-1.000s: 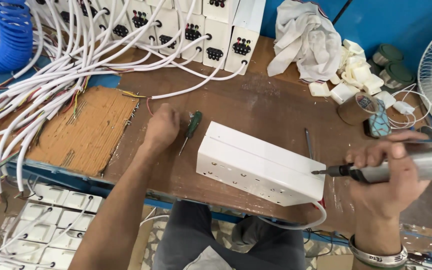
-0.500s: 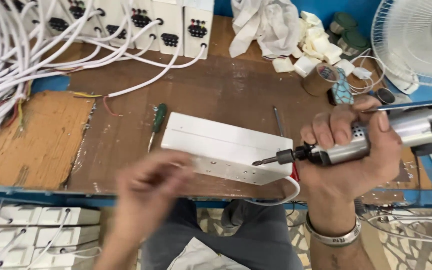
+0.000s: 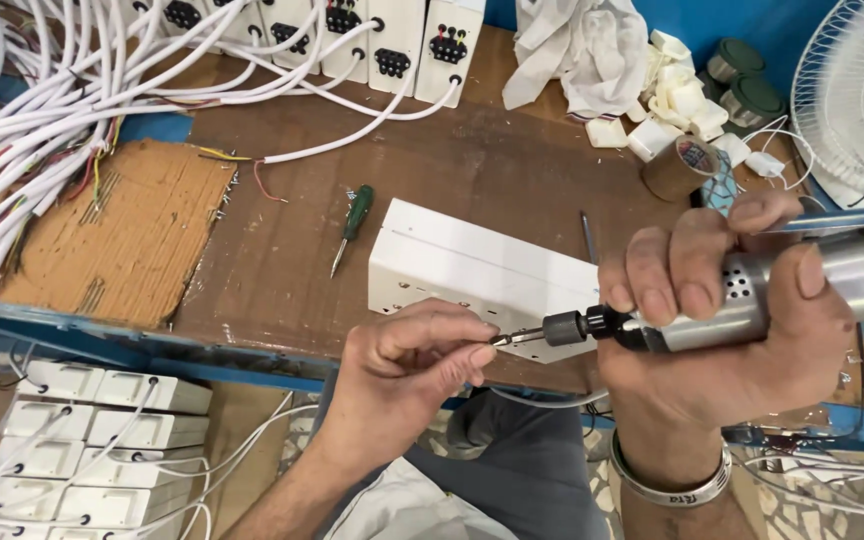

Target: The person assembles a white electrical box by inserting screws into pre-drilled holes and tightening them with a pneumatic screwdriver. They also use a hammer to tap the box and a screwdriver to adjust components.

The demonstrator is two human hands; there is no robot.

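A torn brown cardboard sheet [image 3: 102,235] lies well to the left of the long white plastic socket box [image 3: 482,275] on the worn wooden bench [image 3: 472,165], and a small green-handled screwdriver [image 3: 350,226] rests just beside the box's left end. In front of the box, the left hand [image 3: 402,375] pinches fingertips at the bit of the silver electric screwdriver [image 3: 712,305] (whatever it pinches is too small to tell). The right hand [image 3: 727,325] wraps the tool's barrel, fingers curled tight.

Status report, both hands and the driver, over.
Right hand gripping electric screwdriver. Left hand pinching at its bit tip, over white extension box. Green screwdriver lies left of the box, apart. Nothing blocking.
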